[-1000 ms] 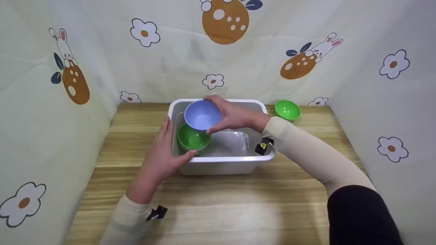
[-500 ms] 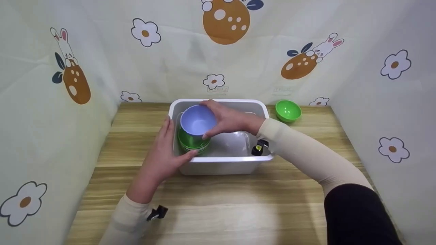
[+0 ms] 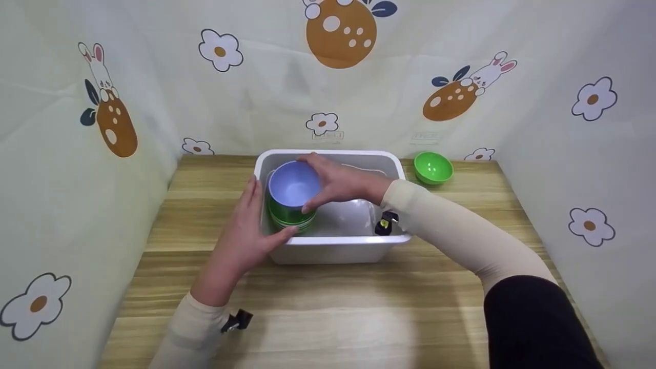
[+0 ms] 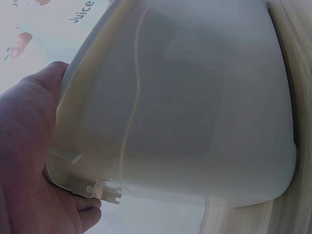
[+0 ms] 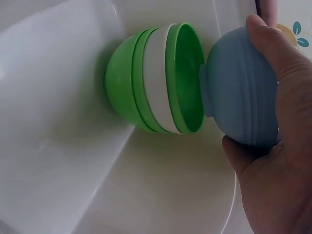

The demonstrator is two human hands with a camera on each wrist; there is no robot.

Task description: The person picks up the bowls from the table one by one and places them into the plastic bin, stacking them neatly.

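Observation:
A light blue bowl (image 3: 294, 183) is in my right hand (image 3: 338, 180), thumb on its near side and fingers round its far side. In the right wrist view the foot of this blue bowl (image 5: 234, 87) is right at the mouth of the top green bowl; whether they touch I cannot tell. Below it, a stack of green and white bowls (image 5: 156, 78) stands inside a white plastic bin (image 3: 333, 240). My left hand (image 3: 241, 233) holds the bin's near left corner, fingers along the left side, thumb over the front rim. Part of the stack is hidden under the blue bowl.
Behind the bin on the right, a single green bowl (image 3: 433, 167) sits on the wood-grain table (image 3: 328, 312). Printed cloth walls (image 3: 261, 102) enclose the table at the back and sides. The bin's right half shows its bare floor (image 3: 348, 218).
My right hand has carried the blue bowl slightly left and toward me, lower over the stack, covering more of the top green bowl. The left hand stays on the bin corner.

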